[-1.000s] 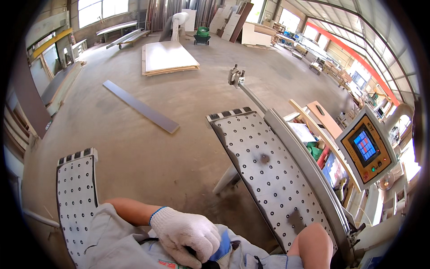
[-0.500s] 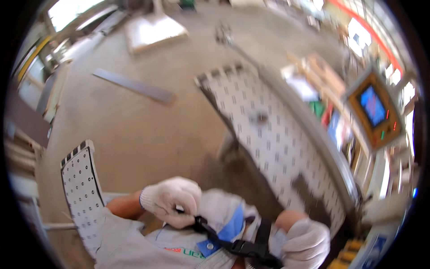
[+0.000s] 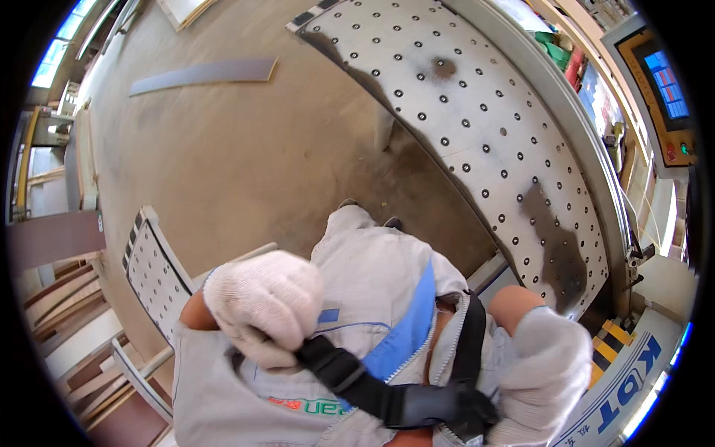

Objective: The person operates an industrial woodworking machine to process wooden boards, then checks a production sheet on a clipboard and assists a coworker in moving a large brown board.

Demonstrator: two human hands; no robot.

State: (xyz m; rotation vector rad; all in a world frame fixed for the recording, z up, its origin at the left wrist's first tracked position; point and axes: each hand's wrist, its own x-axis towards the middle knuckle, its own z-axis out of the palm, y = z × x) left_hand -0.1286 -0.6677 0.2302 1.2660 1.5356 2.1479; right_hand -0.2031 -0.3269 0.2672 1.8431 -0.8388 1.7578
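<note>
Two gloved hands held one black strap across the chest. The left hand had its grip pinched on the strap's upper end; the right hand gripped its lower end, where a buckle sat. Beyond the grips lay the perforated bench.

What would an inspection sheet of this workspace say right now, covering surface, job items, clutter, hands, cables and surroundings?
Surface: perforated metal table, dark stains on it, nothing lying on it.
Job's things: black strap across the person's grey work jacket.
Clutter: long grey board lying on the concrete floor.
Hands: left hand and right hand, both in white gloves, each gripping the strap.
Cables: nothing seen.
Surroundings: control screen at right, second perforated panel at left, stacked boards beyond it.
</note>
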